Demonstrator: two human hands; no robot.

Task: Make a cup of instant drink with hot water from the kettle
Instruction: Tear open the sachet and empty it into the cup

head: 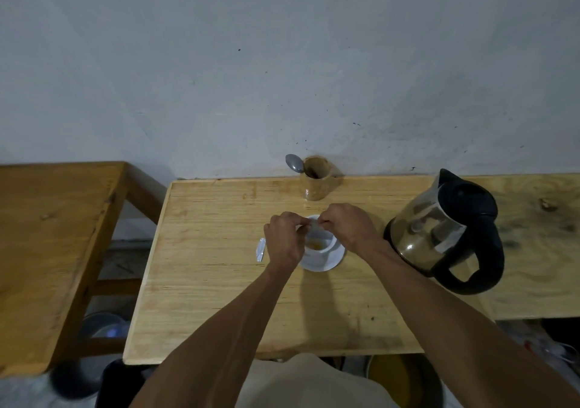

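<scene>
While both hands pinch a small packet (314,225) over the cup (318,244), powder sits inside. The kettle (445,232) stands just beside the right hand (348,225), farther from the left hand (284,239).

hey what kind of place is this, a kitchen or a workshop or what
Probably a simple home kitchen corner or tea spot. A bare wooden table stands against a plain, marked wall, with an electric kettle, a white cup on a saucer, and a spoon in a wooden holder.

place: looked like home kitchen corner | cues: plain wooden table (204,250) against bare scuffed wall (282,62), kettle (439,232) at 3 o'clock, spoon holder (317,178) at 12
</scene>
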